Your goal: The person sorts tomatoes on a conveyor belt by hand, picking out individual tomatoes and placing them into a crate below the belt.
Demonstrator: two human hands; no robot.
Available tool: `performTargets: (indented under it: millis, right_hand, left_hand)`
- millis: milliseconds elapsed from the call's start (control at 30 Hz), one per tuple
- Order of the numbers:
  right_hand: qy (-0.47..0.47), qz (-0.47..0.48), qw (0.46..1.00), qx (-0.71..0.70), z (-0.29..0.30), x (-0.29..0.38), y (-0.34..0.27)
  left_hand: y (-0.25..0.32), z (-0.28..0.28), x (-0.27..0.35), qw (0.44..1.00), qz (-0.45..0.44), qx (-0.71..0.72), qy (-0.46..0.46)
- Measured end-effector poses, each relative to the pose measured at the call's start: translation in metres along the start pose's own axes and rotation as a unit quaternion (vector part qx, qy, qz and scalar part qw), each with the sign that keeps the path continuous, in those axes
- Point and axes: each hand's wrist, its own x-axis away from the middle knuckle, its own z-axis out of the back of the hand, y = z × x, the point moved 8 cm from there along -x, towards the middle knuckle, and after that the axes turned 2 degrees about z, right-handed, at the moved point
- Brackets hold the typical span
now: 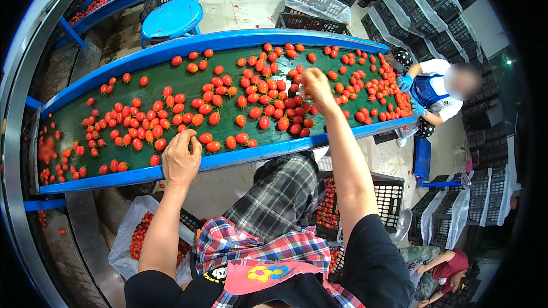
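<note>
Small red tomatoes lie scattered and in clusters over a green conveyor belt with blue metal side rails. My left hand rests at the near rail, its fingers curled over the belt's edge beside a few tomatoes; whether anything is inside the fingers cannot be seen. Farther right, my right hand is over the middle of the belt, fingers bent downward above a dense cluster. Its fingertips are blurred, and I cannot tell if they hold a tomato.
A blue stool stands beyond the belt. At the belt's right end is a person in blue gloves. A lined crate of tomatoes sits below left, a black crate below right. Another person is at lower right, near stacked crates.
</note>
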Motion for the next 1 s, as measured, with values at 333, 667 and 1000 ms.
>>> performTargets:
  millis: [333,667,1000]
  right_hand:
    - [-0.113,0.333,0.767,0.537,-0.190,0.035,-0.029]
    - [-0.219,-0.176,0.888,-0.365,-0.131,0.053,-0.004]
    - [-0.157,0.100,0.970,0.156,-0.134,0.079,-0.028]
  left_hand:
    - [-0.011,0.015,-0.005,1.000,0.007,0.003,-0.009]
    - [-0.033,0.023,-0.003,1.000,0.009,0.016,-0.014]
    - [-0.069,0.040,-0.001,0.999,0.041,0.026,-0.024]
